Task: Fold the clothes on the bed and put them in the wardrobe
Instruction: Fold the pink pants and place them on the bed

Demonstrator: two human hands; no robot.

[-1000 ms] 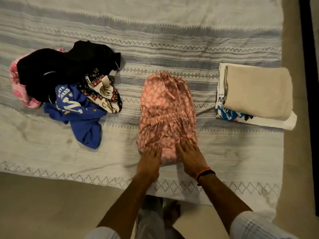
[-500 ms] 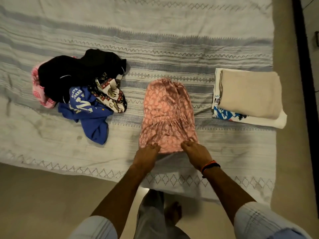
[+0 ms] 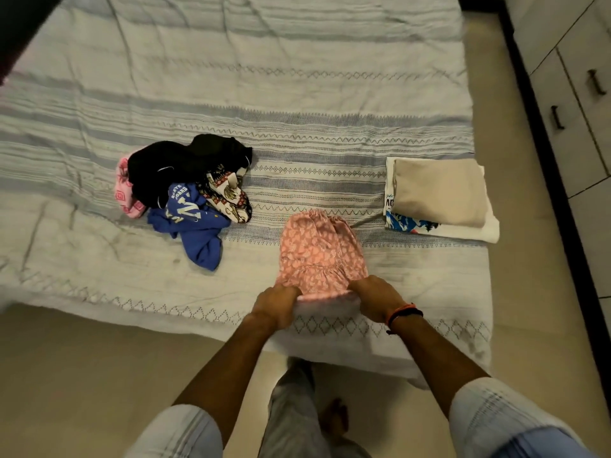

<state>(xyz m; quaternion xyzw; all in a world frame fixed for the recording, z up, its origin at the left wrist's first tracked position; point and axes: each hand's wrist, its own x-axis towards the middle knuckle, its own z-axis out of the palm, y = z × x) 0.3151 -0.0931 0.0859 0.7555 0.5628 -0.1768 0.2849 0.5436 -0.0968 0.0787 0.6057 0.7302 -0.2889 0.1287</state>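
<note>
Both the left hand (image 3: 279, 304) and the right hand (image 3: 375, 300) grip the near edge of the pink patterned cloth garment (image 3: 320, 256), which lies on the grey-striped bedspread (image 3: 297, 133) near its front edge. Left of that garment sits a loose heap of unfolded clothes (image 3: 188, 190); right of it, a folded beige cloth (image 3: 439, 193) rests atop a folded white printed shirt (image 3: 413, 226).
</note>
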